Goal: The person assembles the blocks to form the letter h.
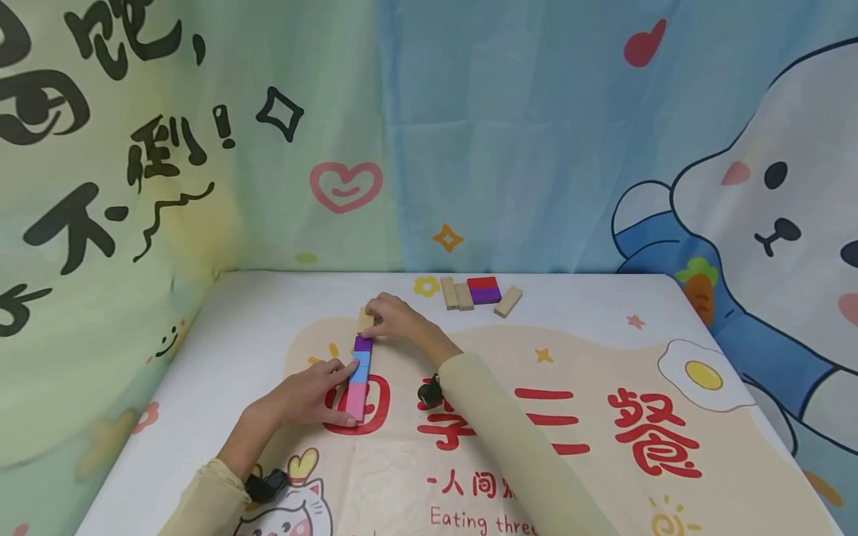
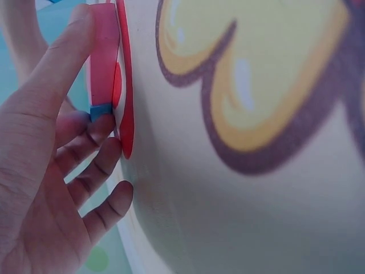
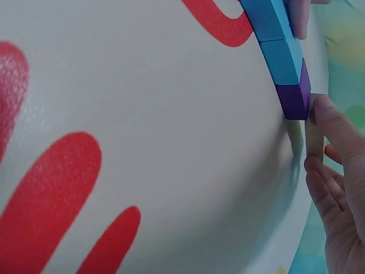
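Pink-blue-purple block row (image 1: 360, 366) already laid; left hand (image 1: 304, 396) spread along it, right hand (image 1: 402, 321) pinching a plain wooden block (image 1: 364, 323) by its purple end; loose blocks (image 1: 485, 295) lie unjoined behind!

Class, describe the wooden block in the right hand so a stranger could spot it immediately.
On the white tabletop, left of centre, a row of coloured blocks runs away from the person. Follow it from pink past blue to the purple block at its far end. Just beyond, the right hand pinches the wooden block: bare wood, unlike the coloured row.
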`<state>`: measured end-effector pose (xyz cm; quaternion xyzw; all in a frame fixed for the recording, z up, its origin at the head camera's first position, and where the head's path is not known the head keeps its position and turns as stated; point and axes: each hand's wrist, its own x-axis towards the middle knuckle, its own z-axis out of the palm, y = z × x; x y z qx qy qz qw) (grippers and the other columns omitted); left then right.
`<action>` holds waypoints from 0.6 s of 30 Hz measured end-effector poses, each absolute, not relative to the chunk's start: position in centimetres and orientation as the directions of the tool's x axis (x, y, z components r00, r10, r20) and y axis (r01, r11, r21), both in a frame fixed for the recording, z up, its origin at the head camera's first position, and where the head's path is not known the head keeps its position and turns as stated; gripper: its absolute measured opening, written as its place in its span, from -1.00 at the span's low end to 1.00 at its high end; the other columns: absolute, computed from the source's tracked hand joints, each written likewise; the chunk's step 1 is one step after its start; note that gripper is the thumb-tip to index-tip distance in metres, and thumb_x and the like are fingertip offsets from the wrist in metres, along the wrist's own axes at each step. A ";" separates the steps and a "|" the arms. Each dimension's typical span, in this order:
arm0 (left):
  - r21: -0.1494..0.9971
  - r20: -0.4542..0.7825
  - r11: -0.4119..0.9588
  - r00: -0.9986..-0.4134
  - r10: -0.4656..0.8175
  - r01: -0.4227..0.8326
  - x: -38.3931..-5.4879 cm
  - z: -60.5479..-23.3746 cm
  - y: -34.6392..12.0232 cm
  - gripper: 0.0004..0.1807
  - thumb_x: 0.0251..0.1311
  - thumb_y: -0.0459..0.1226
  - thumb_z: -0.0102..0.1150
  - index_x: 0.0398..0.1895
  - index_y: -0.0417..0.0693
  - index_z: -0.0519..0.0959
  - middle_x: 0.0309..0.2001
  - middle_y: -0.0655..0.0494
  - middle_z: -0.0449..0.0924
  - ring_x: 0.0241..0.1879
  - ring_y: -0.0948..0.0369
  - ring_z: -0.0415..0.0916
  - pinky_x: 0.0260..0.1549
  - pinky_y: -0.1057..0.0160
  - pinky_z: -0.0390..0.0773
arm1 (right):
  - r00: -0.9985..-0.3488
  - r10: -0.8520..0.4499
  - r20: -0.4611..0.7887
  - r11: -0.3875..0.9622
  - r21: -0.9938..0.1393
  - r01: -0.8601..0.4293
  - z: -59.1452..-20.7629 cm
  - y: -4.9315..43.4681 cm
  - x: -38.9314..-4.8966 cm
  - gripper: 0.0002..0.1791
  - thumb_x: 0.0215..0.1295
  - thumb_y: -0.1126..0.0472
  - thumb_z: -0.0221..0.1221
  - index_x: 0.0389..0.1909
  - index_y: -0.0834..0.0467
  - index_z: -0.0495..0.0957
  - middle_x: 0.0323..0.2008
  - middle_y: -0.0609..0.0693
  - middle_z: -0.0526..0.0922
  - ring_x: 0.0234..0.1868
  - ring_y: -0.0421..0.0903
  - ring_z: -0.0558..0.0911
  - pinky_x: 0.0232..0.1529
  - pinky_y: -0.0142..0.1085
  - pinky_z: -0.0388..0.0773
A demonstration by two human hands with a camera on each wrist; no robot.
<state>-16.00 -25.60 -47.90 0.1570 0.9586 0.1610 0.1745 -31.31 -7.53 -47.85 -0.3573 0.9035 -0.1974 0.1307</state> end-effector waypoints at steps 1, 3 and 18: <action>0.364 -0.285 0.899 -0.890 0.356 0.244 -16.0 -47.9 -25.6 0.13 -0.17 0.33 0.34 0.50 0.16 0.14 0.11 0.13 0.39 -0.02 0.27 0.30 -0.28 0.34 0.48 | -0.711 -0.696 -0.096 0.667 -0.454 -0.591 -47.9 -7.5 -31.3 -0.43 0.21 -0.08 0.30 0.11 0.20 0.53 -0.03 0.05 0.54 -0.07 -0.12 0.47 0.00 -0.31 0.47; 0.364 -0.286 0.899 -0.890 0.357 0.243 -16.0 -47.8 -25.5 0.13 -0.17 0.33 0.34 0.50 0.16 0.14 0.11 0.13 0.39 -0.03 0.27 0.30 -0.29 0.34 0.48 | -0.712 -0.694 -0.102 0.668 -0.459 -0.586 -48.1 -7.6 -31.4 -0.43 0.21 -0.08 0.30 0.12 0.19 0.53 -0.02 0.05 0.54 -0.06 -0.13 0.47 0.01 -0.32 0.48; 0.352 -0.284 0.902 -0.890 0.357 0.249 -15.9 -47.8 -25.5 0.12 -0.16 0.33 0.34 0.49 0.15 0.15 0.12 0.12 0.40 -0.02 0.27 0.32 -0.28 0.35 0.51 | -0.709 -0.687 -0.159 0.688 -0.456 -0.564 -48.1 -7.6 -31.2 -0.43 0.25 -0.11 0.25 0.16 0.15 0.50 -0.02 0.01 0.51 -0.07 -0.16 0.45 0.02 -0.34 0.48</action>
